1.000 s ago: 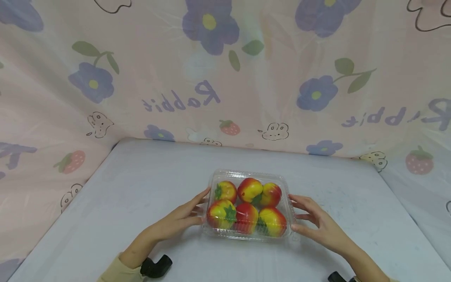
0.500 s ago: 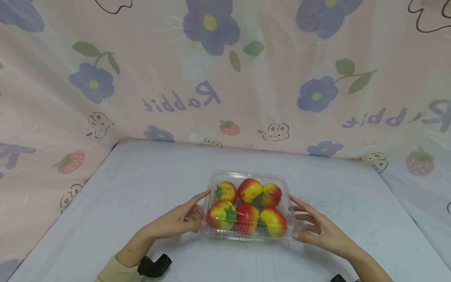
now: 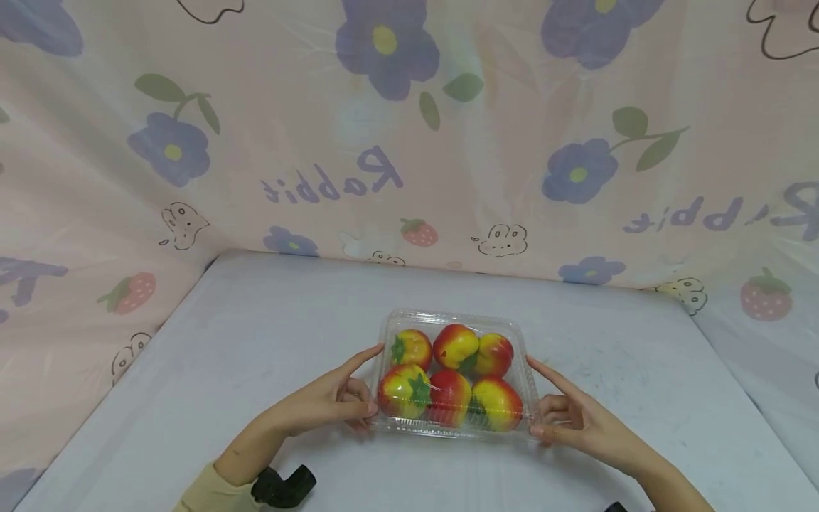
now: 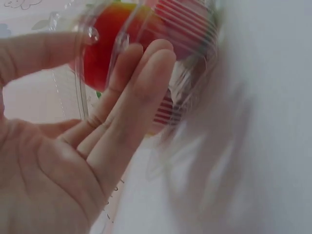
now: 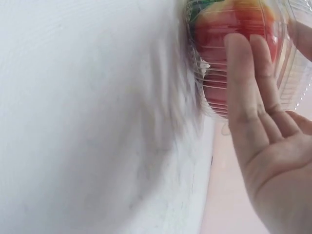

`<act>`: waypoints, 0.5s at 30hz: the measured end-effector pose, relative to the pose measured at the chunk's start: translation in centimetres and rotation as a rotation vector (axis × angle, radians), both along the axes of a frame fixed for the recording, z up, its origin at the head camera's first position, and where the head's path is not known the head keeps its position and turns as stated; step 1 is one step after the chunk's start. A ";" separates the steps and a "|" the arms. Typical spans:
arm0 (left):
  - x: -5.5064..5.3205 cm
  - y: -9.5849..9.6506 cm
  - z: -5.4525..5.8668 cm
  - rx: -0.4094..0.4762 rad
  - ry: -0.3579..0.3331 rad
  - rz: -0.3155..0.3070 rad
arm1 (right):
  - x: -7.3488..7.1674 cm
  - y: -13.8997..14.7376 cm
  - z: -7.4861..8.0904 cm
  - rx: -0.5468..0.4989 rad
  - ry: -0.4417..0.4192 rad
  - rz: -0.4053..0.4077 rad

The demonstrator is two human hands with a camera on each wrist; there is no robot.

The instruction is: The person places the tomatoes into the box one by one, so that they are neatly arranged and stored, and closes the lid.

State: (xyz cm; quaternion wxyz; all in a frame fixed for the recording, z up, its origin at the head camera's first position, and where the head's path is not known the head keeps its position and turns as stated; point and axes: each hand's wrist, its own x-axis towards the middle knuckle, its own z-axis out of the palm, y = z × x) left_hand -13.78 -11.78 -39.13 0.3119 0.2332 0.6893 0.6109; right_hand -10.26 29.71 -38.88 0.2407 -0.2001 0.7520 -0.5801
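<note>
A lidded clear plastic box (image 3: 451, 320) stands on the white table, filled with several red-and-yellow fruits (image 3: 450, 397) that bear green leaves. My left hand (image 3: 320, 402) holds its left side, index finger stretched along the edge and thumb at the near corner. In the left wrist view, the thumb meets the rim while the straighter fingers (image 4: 146, 92) lie against the ribbed side. Across from it, my right hand (image 3: 591, 427) holds the right side in much the same way. The right wrist view has its fingers (image 5: 241, 83) along the box wall; its thumb is partly cut off.
The white table (image 3: 307, 299) stretches around the box on all sides. Behind it and to both sides hangs a pink curtain (image 3: 448, 171) with flowers, rabbits and strawberries. A black wrist mount (image 3: 284, 486) sits at the left cuff.
Both hands' lower fingers have drawn in toward the thumbs at the box's near corners, while the index fingers stay stretched along its sides. The box has barely moved.
</note>
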 end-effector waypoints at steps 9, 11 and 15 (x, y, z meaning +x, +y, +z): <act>0.1 0.4 -0.3 0.065 -0.070 0.021 | -0.1 0.2 -0.3 -0.117 -0.050 0.081; 0.1 0.4 -0.4 0.072 -0.077 0.027 | -0.1 0.3 -0.3 -0.136 -0.063 0.094; 0.0 0.5 -0.5 0.077 -0.077 0.034 | -0.2 0.4 -0.3 -0.176 -0.094 0.121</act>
